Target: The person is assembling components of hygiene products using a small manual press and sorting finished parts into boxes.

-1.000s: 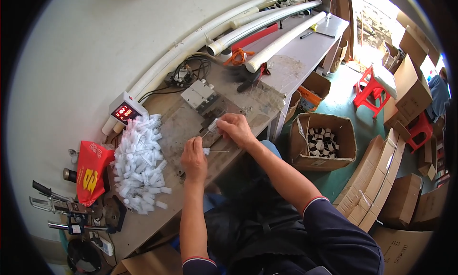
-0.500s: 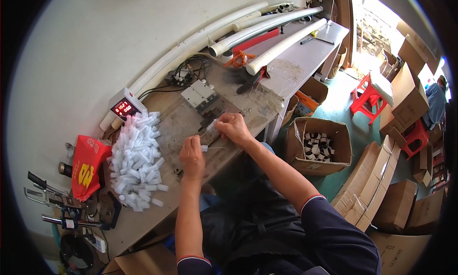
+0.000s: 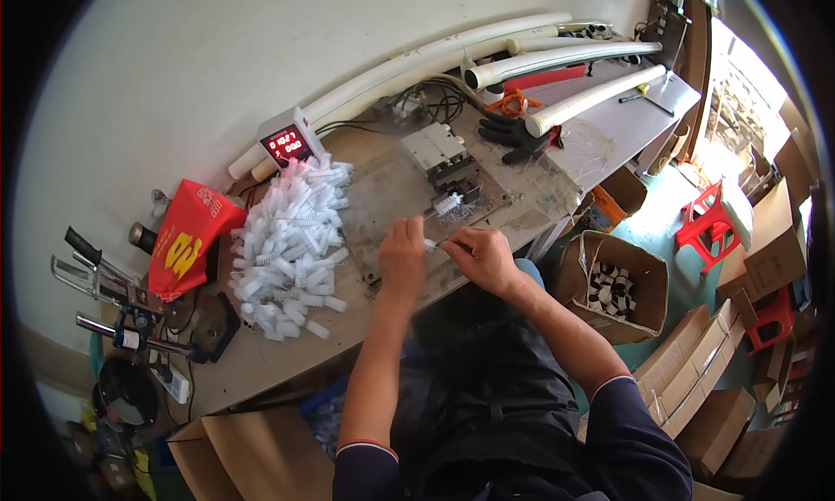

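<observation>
**Small white piece held between both hands at the workbench**

As I look down from the head camera, my left hand (image 3: 402, 256) and right hand (image 3: 480, 256) meet over the metal plate (image 3: 383, 197), fingertips pinching a small white piece (image 3: 431, 243) between them. A large pile of white ribbed pieces (image 3: 291, 240) lies left; I judge much work done.

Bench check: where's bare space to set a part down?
Free: bench strip between the white-piece heap and the front edge; grey top right of the black glove. Crowded: metal plate by both hands, left-end tools.
</observation>
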Demonstrator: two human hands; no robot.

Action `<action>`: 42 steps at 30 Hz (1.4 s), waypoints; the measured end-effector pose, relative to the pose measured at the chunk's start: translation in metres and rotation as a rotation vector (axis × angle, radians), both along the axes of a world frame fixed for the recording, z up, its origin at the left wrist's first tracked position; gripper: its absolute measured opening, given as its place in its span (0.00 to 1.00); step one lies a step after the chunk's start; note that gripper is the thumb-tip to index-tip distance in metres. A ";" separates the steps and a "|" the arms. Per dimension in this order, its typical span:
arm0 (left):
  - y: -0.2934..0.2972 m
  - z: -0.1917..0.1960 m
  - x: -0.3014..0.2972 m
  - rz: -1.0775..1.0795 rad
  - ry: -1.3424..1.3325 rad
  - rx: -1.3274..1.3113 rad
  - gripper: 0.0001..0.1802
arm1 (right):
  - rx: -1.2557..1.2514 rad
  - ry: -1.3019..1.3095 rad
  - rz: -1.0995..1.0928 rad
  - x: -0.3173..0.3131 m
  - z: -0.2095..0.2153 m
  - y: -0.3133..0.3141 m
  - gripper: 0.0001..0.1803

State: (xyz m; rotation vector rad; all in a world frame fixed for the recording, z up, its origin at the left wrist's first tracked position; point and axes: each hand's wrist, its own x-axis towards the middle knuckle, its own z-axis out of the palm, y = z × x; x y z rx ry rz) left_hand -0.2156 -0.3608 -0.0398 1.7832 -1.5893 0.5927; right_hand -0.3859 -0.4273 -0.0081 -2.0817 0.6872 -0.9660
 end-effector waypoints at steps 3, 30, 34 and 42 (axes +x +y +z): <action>0.000 0.001 0.000 -0.043 -0.005 0.028 0.17 | -0.069 0.189 0.063 0.002 0.012 -0.001 0.11; 0.000 0.001 0.013 0.183 0.392 -0.176 0.06 | 0.152 0.292 -0.364 0.017 -0.012 -0.067 0.13; 0.002 0.006 0.010 0.182 0.424 -0.170 0.06 | 0.125 0.277 -0.387 0.017 -0.016 -0.067 0.12; 0.002 0.015 0.014 0.133 0.384 -0.213 0.09 | 0.130 0.285 -0.416 0.026 -0.011 -0.064 0.15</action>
